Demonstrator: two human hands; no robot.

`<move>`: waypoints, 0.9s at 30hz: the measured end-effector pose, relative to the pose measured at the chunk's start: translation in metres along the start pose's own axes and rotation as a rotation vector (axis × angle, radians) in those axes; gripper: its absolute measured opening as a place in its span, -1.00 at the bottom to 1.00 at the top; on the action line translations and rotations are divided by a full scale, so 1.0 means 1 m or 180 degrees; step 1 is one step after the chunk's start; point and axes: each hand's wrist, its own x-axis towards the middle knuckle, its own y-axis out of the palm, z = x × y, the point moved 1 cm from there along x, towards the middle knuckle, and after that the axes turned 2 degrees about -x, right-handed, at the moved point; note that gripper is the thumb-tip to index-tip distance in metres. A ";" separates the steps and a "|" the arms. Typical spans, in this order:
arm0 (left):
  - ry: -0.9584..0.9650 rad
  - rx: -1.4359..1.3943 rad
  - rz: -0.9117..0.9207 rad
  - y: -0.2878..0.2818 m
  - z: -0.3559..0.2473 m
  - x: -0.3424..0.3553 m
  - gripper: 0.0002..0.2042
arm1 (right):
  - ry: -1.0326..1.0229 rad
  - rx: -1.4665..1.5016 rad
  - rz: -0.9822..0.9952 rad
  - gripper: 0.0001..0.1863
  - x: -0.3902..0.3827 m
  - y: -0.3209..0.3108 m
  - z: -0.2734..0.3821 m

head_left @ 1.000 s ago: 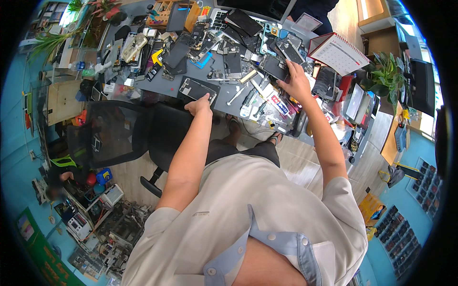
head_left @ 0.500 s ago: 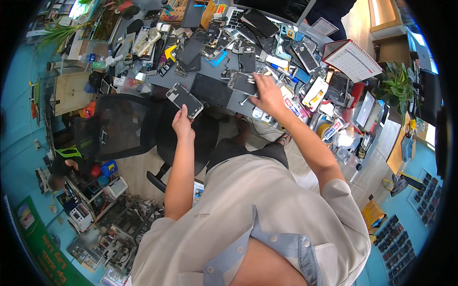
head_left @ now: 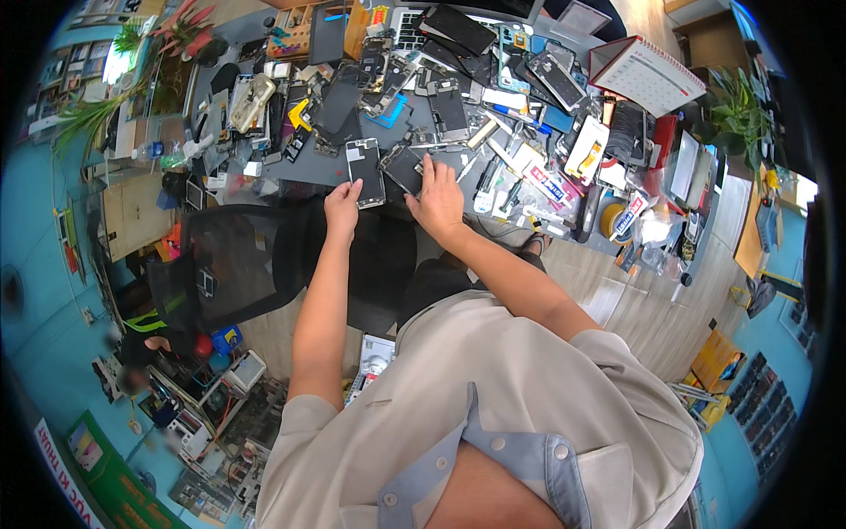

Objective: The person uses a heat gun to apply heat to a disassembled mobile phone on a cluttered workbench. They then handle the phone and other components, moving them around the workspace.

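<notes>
My left hand [head_left: 343, 210] pinches the lower left edge of a phone screen [head_left: 367, 175], thumb on top. The screen is a dark slab with a pale rim and a white patch near its top. Just right of it, my right hand [head_left: 438, 204] grips the right edge of a second dark phone part [head_left: 404, 167], with fingers along its top and thumb near its lower corner. This part is tilted, with small metal pieces at its upper end. The two parts are close together over the near edge of the grey desk [head_left: 256, 196].
Loose phone parts [head_left: 448, 108] crowd the desk beyond my hands. A desk calendar [head_left: 648, 78] stands at right, near a yellow tape roll [head_left: 617, 220]. A wooden organizer [head_left: 304, 33] sits at the back. A black mesh chair [head_left: 238, 260] is on my left.
My right hand has moved left with its phone part, beside the left one. My left hand has shifted slightly right, and its screen is turned more upright. The view has shifted a little.
</notes>
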 end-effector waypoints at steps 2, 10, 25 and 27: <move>-0.0123 -0.0107 0.0010 0.001 0.001 0.003 -0.70 | 0.0075 0.0015 0.0002 0.09 0.000 0.004 0.002; 0.0633 0.1901 -0.0342 -0.001 -0.006 0.017 -0.54 | 0.0237 0.0105 -0.0124 0.10 0.008 0.012 0.003; 0.1370 0.2312 -0.0777 0.018 -0.011 0.002 -0.52 | 0.0683 0.0507 -0.0001 0.23 0.007 0.006 0.008; 0.1234 0.2404 -0.0811 0.018 -0.011 -0.001 -0.48 | 0.0656 0.0513 -0.0003 0.22 0.005 0.007 0.010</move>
